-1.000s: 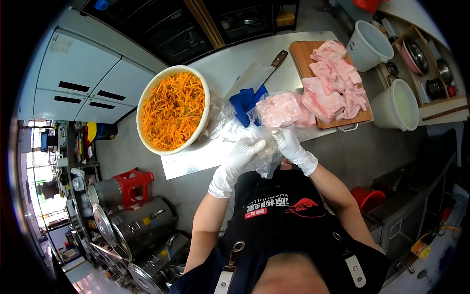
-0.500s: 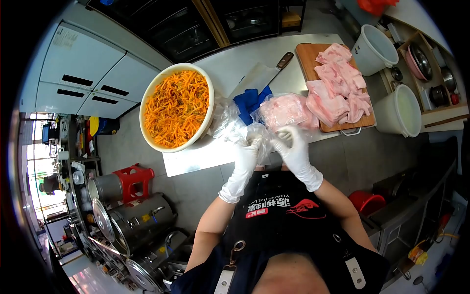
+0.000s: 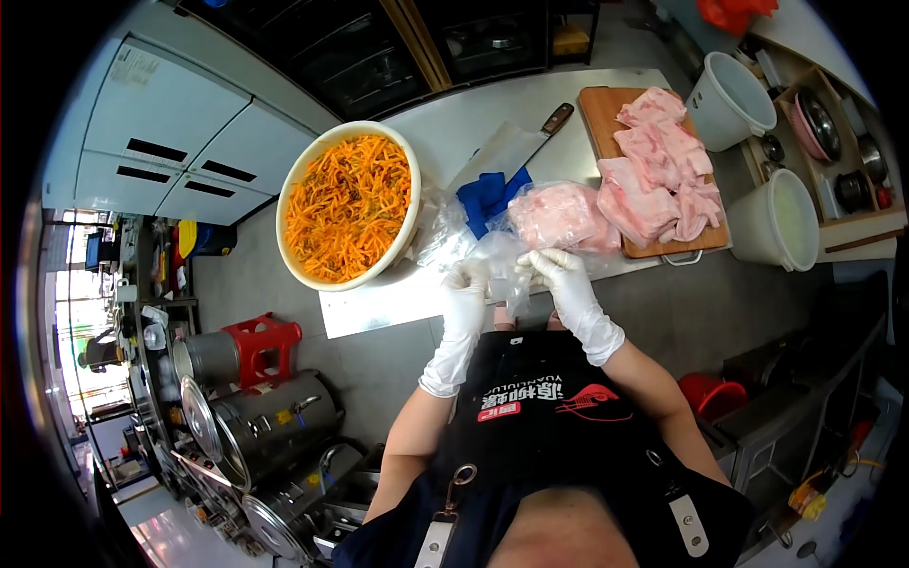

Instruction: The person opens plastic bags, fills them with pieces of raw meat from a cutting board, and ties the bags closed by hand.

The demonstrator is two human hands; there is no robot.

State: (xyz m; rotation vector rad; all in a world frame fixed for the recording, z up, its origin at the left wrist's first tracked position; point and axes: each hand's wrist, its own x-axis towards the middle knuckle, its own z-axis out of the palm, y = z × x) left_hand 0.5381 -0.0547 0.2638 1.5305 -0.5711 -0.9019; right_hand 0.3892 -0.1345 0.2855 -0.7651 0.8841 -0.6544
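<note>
Both hands wear white gloves at the table's near edge. My left hand [image 3: 465,289] is closed on one side of a clear plastic bag [image 3: 502,270]. Its other side is pinched in my right hand [image 3: 558,275]. Just beyond the bag lies pale pink meat [image 3: 559,216] under clear plastic. A blue cloth [image 3: 486,197] rests left of that meat, with more crumpled clear plastic [image 3: 443,232] beside it. At the left stands a large white tub [image 3: 414,204] full of shredded orange vegetable [image 3: 346,208].
A cleaver [image 3: 507,147] lies at the table's back. Slabs of pink meat [image 3: 653,180] cover much of a wooden cutting board [image 3: 599,112] on the right. Two white buckets [image 3: 729,99] stand past the table's right end. Large steel pots [image 3: 275,426] are at lower left.
My left hand has shifted slightly left and my right hand has turned a little, with the plastic bag still between them. The whole view has moved slightly.
</note>
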